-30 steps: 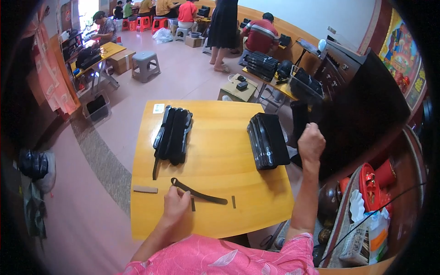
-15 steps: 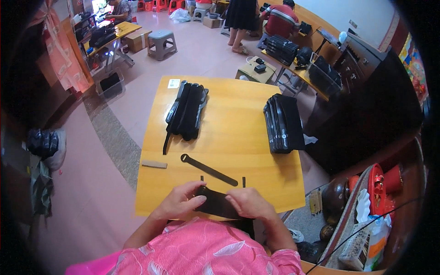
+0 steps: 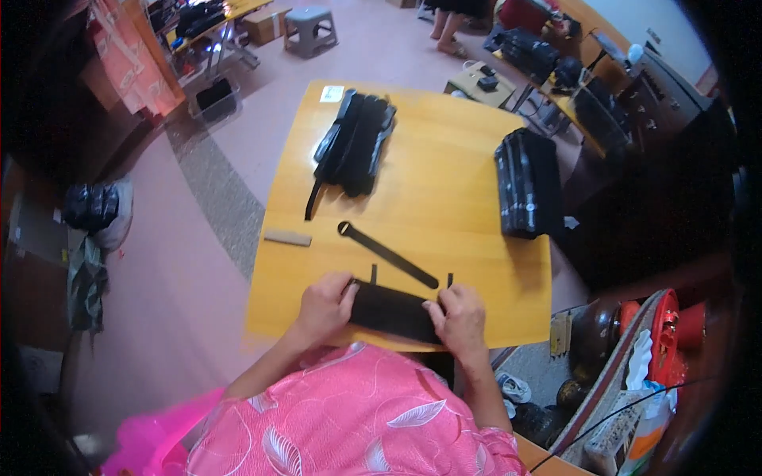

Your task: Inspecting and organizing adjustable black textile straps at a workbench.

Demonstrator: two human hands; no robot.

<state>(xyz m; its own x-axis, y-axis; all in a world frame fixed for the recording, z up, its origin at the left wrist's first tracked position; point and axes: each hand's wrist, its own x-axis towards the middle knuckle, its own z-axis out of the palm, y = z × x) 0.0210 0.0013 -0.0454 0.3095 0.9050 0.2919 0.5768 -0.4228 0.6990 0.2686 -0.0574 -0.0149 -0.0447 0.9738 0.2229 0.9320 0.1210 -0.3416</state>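
Rising above pinkish floor (image 3: pixel 182 317), the yellow table (image 3: pixel 444 182) bears a dark strip (image 3: pixel 389 255).

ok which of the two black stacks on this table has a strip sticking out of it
The left stack: a thin black strip sticks out from its near end. The right stack shows none.
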